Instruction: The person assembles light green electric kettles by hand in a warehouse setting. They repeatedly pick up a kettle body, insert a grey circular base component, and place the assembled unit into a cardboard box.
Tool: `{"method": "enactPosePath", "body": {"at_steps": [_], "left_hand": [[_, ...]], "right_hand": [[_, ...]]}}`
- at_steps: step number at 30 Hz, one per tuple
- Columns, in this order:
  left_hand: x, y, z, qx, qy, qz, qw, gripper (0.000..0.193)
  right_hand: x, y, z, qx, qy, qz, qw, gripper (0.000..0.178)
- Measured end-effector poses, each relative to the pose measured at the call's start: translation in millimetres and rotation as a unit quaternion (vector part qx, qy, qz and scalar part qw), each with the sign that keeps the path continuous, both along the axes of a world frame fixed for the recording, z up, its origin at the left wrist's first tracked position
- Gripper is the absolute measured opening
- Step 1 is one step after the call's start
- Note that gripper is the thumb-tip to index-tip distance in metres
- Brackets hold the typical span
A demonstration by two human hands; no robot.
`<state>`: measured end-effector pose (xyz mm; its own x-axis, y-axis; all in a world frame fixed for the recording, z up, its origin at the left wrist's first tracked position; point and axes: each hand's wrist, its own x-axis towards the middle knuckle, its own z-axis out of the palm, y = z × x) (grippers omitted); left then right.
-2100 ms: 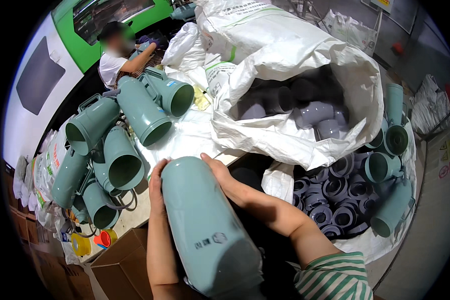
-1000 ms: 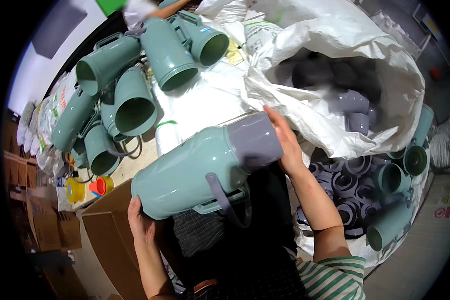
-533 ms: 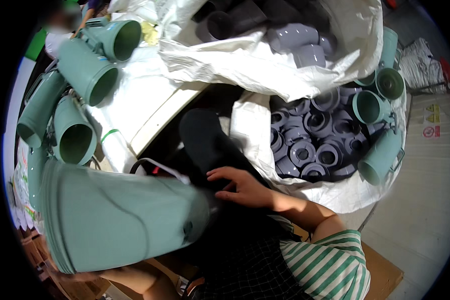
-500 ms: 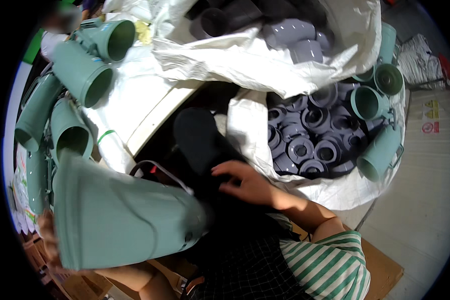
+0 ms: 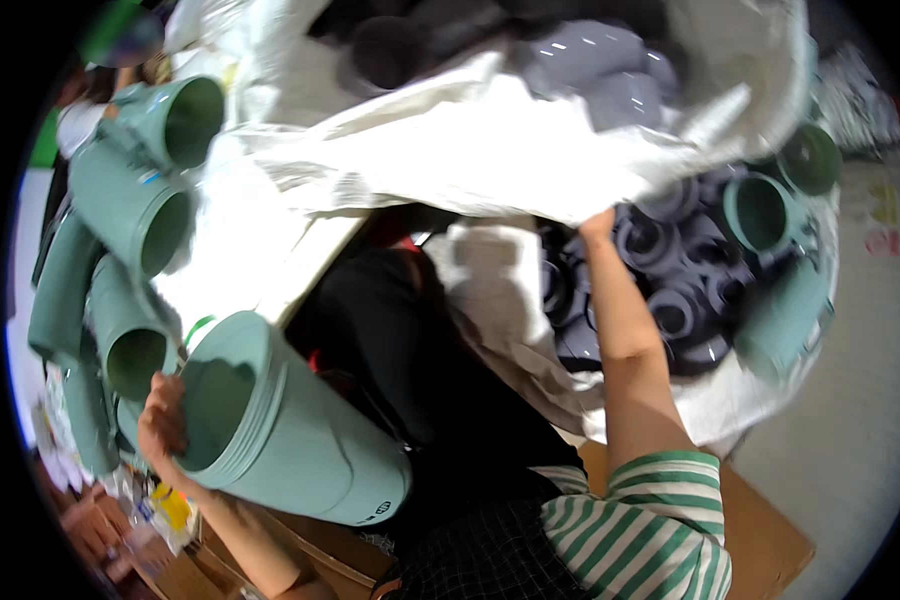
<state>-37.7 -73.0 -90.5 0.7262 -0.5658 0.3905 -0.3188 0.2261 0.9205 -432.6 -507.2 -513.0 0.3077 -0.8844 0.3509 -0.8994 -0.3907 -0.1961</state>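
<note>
We took the large white sack (image 5: 440,165) as our landmark. The green shell (image 5: 320,440), hollow and with a wide mouth, was below and to the left of this sack, tilted, its mouth toward the upper left. The left hand (image 5: 162,420) was clamped on the rim at the side farther from the sack; how many fingers went inside, we could not tell. The right hand (image 5: 598,225) was at the sack's lower edge, above the grey ring parts (image 5: 675,310) that lay below the sack to the right. Its fingers were hidden there, so we could not tell whether they were apart or together.

The shell looked like thin, smooth plastic. We judged it light for its size, stiff along the body, and somewhat slippery on the glossy wall. The open rim might flex a little under a hard squeeze, and the surface could scratch more easily than break. For us, the ridged band by the mouth seemed the surest place for one hand, with a second support under the closed end, which was near the dark clothing (image 5: 460,480).
</note>
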Motion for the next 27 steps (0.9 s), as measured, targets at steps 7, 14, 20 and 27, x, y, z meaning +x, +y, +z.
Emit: {"method": "enactPosePath", "body": {"at_steps": [7, 14, 20, 27], "left_hand": [[31, 28, 4, 0.063, -0.026, -0.058, 0.996, 0.029], [26, 26, -2, 0.062, 0.118, -0.031, 0.991, 0.103], [17, 19, 35, 0.147, 0.159, -0.186, 0.958, 0.122], [11, 81, 46, 0.054, 0.182, -0.123, 0.974, 0.128]], "right_hand": [[30, 86, 61, 0.124, -0.201, 0.006, 0.972, 0.068], [13, 176, 295, 0.176, 0.000, 0.226, 0.958, 0.073], [175, 199, 426, 0.596, -0.673, 0.251, 0.358, 0.053], [262, 320, 438, 0.476, -0.460, 0.530, 0.529, 0.103]]}}
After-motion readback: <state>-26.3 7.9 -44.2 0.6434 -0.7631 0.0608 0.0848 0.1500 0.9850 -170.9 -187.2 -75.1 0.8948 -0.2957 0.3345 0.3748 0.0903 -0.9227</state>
